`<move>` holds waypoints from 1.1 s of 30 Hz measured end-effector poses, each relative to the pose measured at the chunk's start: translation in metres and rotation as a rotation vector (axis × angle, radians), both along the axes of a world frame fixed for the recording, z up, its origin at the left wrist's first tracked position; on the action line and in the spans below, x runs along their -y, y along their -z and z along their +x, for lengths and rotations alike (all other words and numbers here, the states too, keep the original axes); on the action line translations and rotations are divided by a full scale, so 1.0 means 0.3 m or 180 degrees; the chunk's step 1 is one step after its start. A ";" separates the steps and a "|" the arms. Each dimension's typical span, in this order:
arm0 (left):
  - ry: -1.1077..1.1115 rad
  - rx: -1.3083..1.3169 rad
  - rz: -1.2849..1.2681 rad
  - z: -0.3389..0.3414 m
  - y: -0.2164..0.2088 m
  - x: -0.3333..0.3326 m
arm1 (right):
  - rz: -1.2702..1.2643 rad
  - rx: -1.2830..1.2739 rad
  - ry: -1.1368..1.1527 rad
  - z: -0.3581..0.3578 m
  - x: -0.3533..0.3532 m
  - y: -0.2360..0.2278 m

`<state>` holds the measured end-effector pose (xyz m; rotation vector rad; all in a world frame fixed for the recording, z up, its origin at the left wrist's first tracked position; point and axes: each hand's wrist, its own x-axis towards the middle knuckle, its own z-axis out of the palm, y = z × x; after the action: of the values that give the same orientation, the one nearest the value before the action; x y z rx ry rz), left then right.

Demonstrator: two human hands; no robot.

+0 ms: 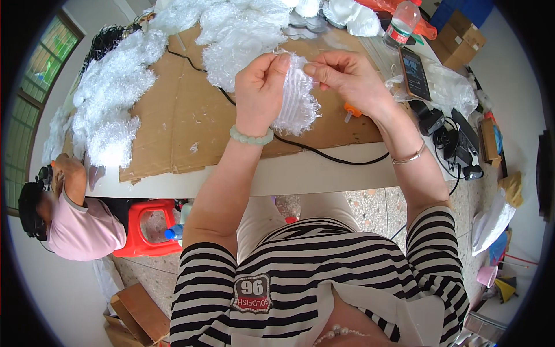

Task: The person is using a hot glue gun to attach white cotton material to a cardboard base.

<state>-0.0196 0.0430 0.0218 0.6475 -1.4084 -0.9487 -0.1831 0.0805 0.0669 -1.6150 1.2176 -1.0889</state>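
A white, fringed piece of shaggy mesh fabric [298, 98] hangs between my hands above the cardboard on the table. My left hand [260, 87] grips its left upper edge, thumb pressed against the curled fingers. At the upper right edge my right hand [341, 75] pinches with thumb and forefinger; whether a fine thread or only the fabric edge is between the fingertips is too small to tell. Just below my right hand lies a small orange-capped bottle [351, 111].
Piles of white shaggy fabric [115, 87] cover the table's left and far side. A black cable [324, 158] crosses the cardboard [173, 115]. A plastic bottle [402, 24], a phone [414, 74] and black adapters [454, 141] are on the right. Another person [81, 220] sits at the left.
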 end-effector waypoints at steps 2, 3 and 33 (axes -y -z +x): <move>-0.0140 0.0110 -0.0188 0.007 0.005 0.004 | -0.0228 -0.0258 0.0012 -0.002 0.020 0.027; -0.0099 0.0284 -0.0169 0.016 0.012 0.010 | -0.0230 -0.0252 0.0008 -0.002 0.023 0.033; 0.0481 0.0215 0.0612 0.033 0.048 0.053 | -0.0110 -0.0319 -0.0303 -0.023 0.086 0.084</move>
<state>-0.0098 0.0271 0.0073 0.7291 -1.4524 -1.2021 -0.1900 0.0548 0.0416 -1.7542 1.1792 -0.9844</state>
